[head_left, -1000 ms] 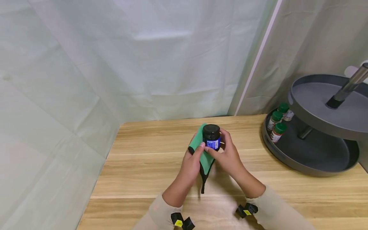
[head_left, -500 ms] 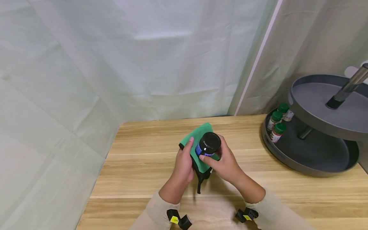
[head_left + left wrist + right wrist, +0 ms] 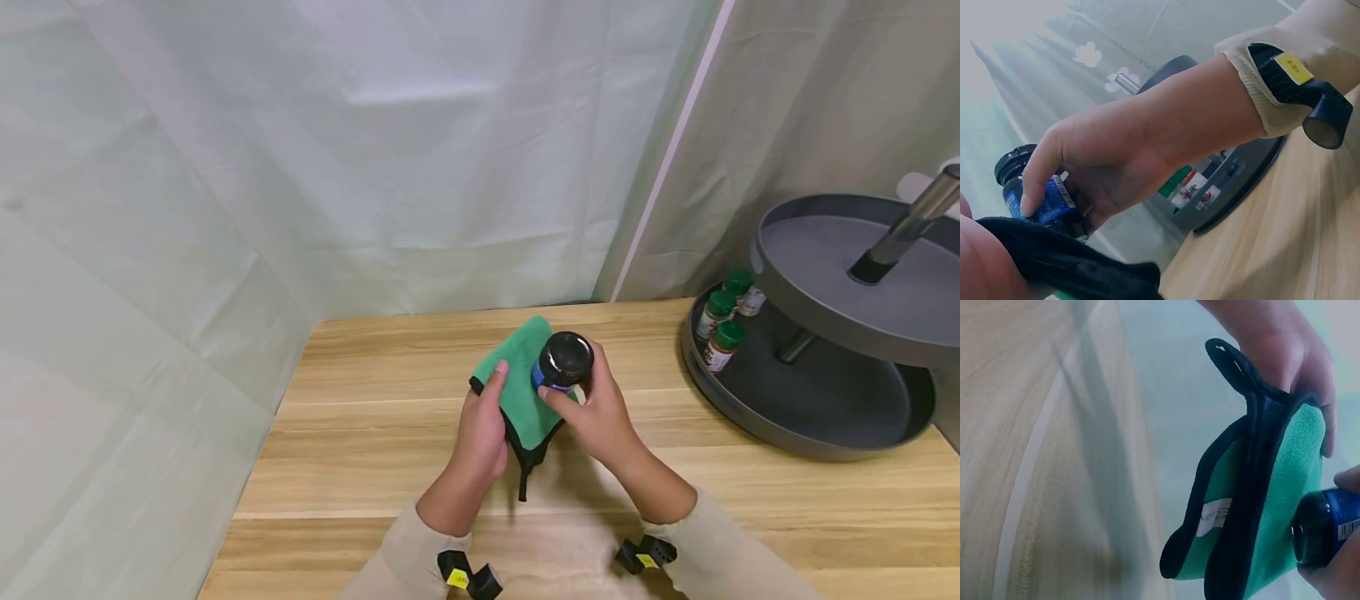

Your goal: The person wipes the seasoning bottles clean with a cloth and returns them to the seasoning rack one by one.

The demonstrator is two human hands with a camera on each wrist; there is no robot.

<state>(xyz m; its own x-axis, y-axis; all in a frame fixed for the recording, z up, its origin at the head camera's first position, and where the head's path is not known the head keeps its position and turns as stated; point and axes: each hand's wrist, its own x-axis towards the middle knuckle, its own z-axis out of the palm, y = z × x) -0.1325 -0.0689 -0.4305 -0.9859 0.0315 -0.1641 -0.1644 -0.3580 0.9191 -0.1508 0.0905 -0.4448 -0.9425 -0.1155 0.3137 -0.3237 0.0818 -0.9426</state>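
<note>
My right hand (image 3: 603,412) grips a dark jar (image 3: 566,358) with a black lid and a blue label, tilted with its lid toward the head camera. In my left hand (image 3: 480,433) is a folded green cloth (image 3: 525,392) with black edging and a hanging loop, the thumb lying on its upper face. The jar's base is right at the cloth's green face, as the right wrist view shows of the jar (image 3: 1319,528) and the cloth (image 3: 1291,481). Both things are held above the wooden table. The left fingers under the cloth are mostly hidden in the head view.
A two-tier grey round rack (image 3: 810,442) stands at the right of the wooden table (image 3: 360,467). Several green-capped spice bottles (image 3: 723,343) sit in its lower tier. Pale curtains (image 3: 450,167) hang behind and at the left.
The jar has tipped from upright, and most recently shifted up and right across the cloth with my right hand. My left thumb has moved off the jar onto the cloth, which now lies spread flatter.
</note>
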